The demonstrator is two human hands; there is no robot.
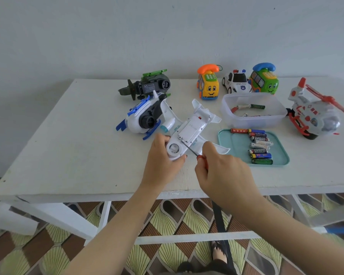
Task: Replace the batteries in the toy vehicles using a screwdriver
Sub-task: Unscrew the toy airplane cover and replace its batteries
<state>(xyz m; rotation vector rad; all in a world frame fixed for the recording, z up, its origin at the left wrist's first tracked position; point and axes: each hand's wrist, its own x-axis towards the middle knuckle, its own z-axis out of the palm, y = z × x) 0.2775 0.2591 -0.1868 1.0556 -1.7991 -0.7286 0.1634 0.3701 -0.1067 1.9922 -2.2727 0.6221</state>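
Left hand (163, 155) grips the nose of the upturned toy plane (189, 132) at the table's (68, 155) front middle; right hand (222, 171) pinches the screwdriver (193, 151), tip seemingly on the cover screw. Light, slick plastic with thin wings, so hold the body. Batteries (259, 145) on a tray (226, 139), a tub (252, 120) and other toys crowd close.

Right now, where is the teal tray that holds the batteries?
In the head view, the teal tray lies on the table right of centre, in front of the clear plastic box and to the right of the white toy plane.
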